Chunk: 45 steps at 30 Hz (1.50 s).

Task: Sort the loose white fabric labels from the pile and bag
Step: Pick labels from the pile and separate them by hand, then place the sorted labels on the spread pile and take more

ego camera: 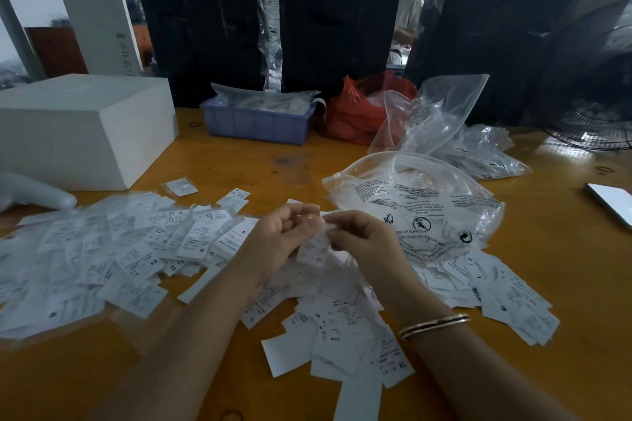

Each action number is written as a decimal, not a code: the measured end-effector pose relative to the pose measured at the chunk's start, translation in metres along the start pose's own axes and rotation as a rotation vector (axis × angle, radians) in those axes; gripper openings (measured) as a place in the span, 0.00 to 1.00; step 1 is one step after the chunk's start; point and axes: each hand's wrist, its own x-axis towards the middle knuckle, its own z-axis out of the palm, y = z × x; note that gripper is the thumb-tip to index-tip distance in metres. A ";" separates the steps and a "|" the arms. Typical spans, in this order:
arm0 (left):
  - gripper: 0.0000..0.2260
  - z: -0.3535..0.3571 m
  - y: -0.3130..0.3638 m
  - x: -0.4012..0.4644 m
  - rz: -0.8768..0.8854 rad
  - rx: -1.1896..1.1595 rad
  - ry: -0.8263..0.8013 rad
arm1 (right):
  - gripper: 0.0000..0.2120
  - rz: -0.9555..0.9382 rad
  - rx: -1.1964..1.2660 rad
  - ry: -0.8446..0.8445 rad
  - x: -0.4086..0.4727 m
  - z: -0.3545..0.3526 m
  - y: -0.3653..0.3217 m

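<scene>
White fabric labels lie strewn over the yellow table (564,267), in a wide spread at the left (102,256) and a heap near me (342,328). A clear printed plastic bag (420,205) lies just right of centre. My left hand (277,236) and my right hand (362,236) meet above the heap, both with curled fingers. Between them hangs a small bunch of labels (314,249), pinched by my right fingers and touched by my left. My right wrist wears a gold bangle (434,325).
A white box (78,126) stands at the left. At the back are a blue tray (256,120) of packets, a red bag (359,109), more clear bags (478,147), black bundles and a fan (595,113). A phone (612,202) lies at the right edge.
</scene>
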 end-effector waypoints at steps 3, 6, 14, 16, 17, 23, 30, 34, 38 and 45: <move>0.16 -0.001 0.001 0.001 -0.036 0.087 -0.034 | 0.14 0.032 0.187 0.073 0.001 -0.005 -0.002; 0.11 -0.001 -0.001 0.001 -0.003 0.139 0.017 | 0.13 0.081 0.354 0.094 0.001 -0.006 -0.001; 0.05 0.000 -0.005 0.003 0.078 0.220 0.093 | 0.14 0.081 0.280 0.096 0.000 -0.004 -0.002; 0.01 -0.001 -0.005 0.003 0.085 0.259 0.138 | 0.13 0.072 0.269 0.069 -0.001 -0.002 -0.002; 0.02 -0.001 -0.005 0.003 0.091 0.267 0.150 | 0.13 0.067 0.259 0.059 -0.001 0.000 -0.001; 0.03 0.000 -0.005 0.004 0.095 0.234 0.160 | 0.08 -0.004 -0.068 0.034 -0.002 0.004 0.001; 0.05 -0.018 0.003 0.006 0.131 0.404 0.482 | 0.10 -0.178 -0.298 0.110 0.003 -0.004 -0.009; 0.12 -0.047 0.006 0.008 0.164 0.688 0.786 | 0.10 -0.308 -0.472 0.418 0.034 -0.037 -0.022; 0.20 -0.055 -0.006 0.009 0.133 0.886 0.809 | 0.12 -0.117 -0.760 0.396 0.075 -0.082 -0.007; 0.17 -0.052 -0.009 0.010 0.106 1.255 0.760 | 0.12 0.352 -1.219 0.046 0.086 -0.111 0.028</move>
